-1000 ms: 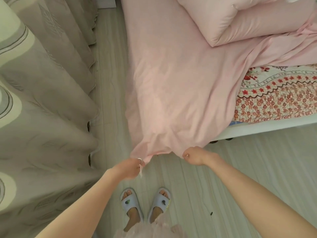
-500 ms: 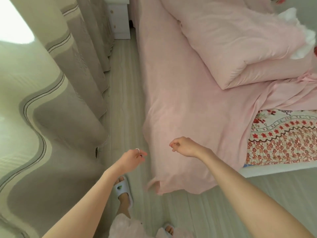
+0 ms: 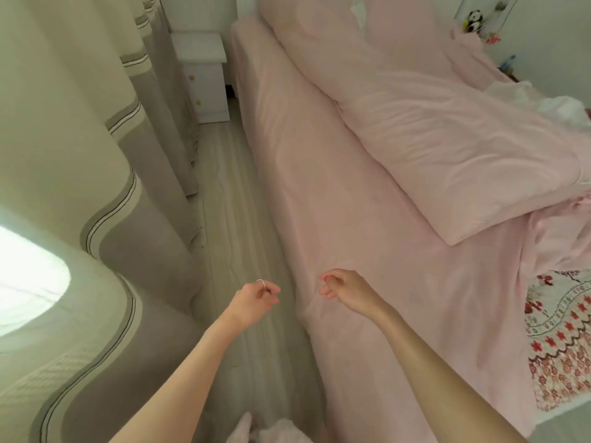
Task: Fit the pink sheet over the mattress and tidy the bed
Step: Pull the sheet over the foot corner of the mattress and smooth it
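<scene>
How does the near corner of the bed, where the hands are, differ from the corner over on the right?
The near corner is covered by the pink sheet, which hangs down its side; the right corner is bare, showing the flowered mattress. The sheet lies fairly smooth at the near corner, bunched and wrinkled beside the right one. Both sit at the foot end, away from the folded duvet.

We look from head height, forward and down along the bed, hands close below.
</scene>
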Action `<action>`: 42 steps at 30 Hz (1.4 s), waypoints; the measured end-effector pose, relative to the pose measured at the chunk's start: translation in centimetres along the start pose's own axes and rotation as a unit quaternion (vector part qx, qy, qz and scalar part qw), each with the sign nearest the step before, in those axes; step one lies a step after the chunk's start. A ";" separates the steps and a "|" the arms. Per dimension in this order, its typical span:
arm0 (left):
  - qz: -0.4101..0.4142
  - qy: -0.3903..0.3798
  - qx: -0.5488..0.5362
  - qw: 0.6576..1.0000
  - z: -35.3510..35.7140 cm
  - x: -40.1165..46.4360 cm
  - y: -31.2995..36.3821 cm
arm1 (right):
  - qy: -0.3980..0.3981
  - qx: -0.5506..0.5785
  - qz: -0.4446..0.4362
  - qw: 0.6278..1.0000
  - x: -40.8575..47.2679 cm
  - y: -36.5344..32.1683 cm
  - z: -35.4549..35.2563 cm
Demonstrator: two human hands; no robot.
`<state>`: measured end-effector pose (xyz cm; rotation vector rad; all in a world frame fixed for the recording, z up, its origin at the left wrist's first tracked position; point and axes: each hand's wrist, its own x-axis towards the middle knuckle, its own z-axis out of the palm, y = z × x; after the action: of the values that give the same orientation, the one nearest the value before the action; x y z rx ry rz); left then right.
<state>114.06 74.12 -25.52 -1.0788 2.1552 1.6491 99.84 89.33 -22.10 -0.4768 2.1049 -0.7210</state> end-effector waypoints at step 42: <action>-0.037 -0.028 0.046 0.998 -58.3 73.6 33.7 | 0.061 0.140 0.070 0.986 74.2 -52.3 -24.1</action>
<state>54.36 -5.70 -22.59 -1.0592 2.1066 1.5151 41.60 15.64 -21.07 -0.1330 2.0808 -0.9660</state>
